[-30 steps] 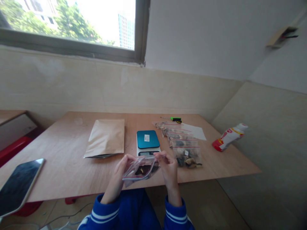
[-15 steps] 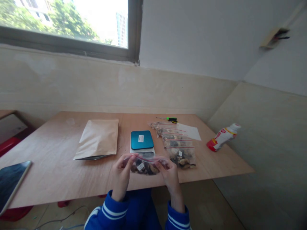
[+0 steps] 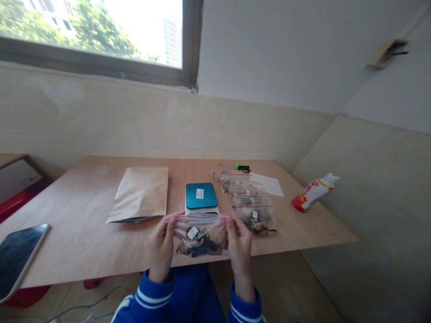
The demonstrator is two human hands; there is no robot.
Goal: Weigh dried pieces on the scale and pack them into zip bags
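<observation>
Daylight falls through a grey-framed window (image 3: 90,36) onto a cream-painted wall, and below it runs a pale plywood worktop (image 3: 63,237). The person's left hand (image 3: 161,246) and right hand (image 3: 239,253), coming out of bright blue striped sleeves (image 3: 151,294), are close together but not touching. Each pinches one end of a clear zip-top plastic bag (image 3: 201,235) along its red-lined top edge, and the bag hangs between them, just over the worktop's near edge. It has a small white label, and dark and tan dried pieces, perhaps mushrooms, slump to its bottom. Just behind it sits a flat digital scale with a teal top (image 3: 201,196). Farther right, several filled zip bags (image 3: 251,202) overlap in a row beside a white paper sheet (image 3: 269,185) and a green-handled screwdriver (image 3: 240,167). A kraft-paper pouch (image 3: 139,195) lies to the left, a dark tablet (image 3: 18,255) at the left edge, and a red-and-white plastic bottle (image 3: 315,192) on its side to the right. The work in hand looks like pulling the bag's top taut — whether the seal is shut cannot be told. Any next move calls for a level hold, as the pieces look loose.
</observation>
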